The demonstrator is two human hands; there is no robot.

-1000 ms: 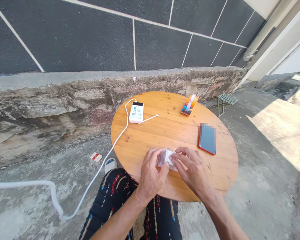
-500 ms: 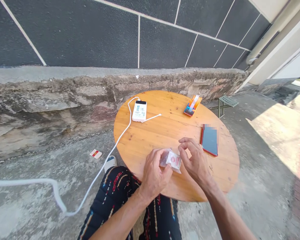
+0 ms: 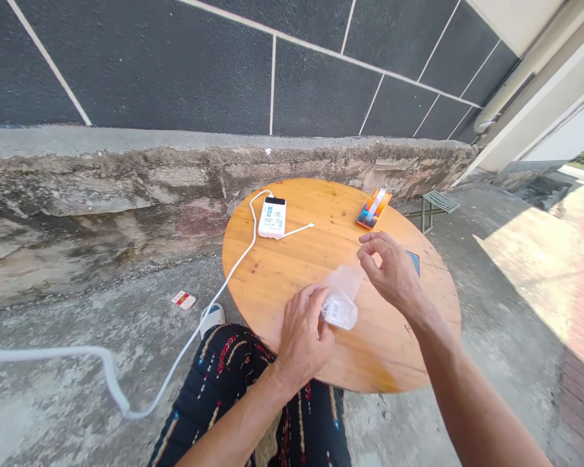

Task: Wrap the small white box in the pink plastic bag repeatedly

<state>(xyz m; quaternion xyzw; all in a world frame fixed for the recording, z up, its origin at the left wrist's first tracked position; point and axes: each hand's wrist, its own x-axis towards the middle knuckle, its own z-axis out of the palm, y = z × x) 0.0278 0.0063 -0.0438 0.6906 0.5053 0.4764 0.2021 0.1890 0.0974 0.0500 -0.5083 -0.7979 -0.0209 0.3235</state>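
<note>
Near the front of the round wooden table [image 3: 272, 285], my left hand [image 3: 304, 327] grips the left side of a small pack in clear plastic wrap [image 3: 339, 311]. A translucent flap of the wrap stands up from the pack toward the back. To the right and slightly behind it, my right hand [image 3: 392, 272] is raised over the table with thumb and index finger pinched together. Whether the fingertips hold the edge of the film is too faint to tell. My right hand covers most of a phone [image 3: 413, 262].
A white power bank [image 3: 272, 218] with a white cable [image 3: 241, 259] lies at the back left. An orange tape dispenser [image 3: 374, 209] stands at the back right. A green folding stool [image 3: 435, 204] is beyond the table. A red-and-white card [image 3: 183, 299] lies on the ground.
My right hand has moved up and to the right, now over the phone. The plastic wrap has opened out upward, and the pack's red-printed face no longer shows.
</note>
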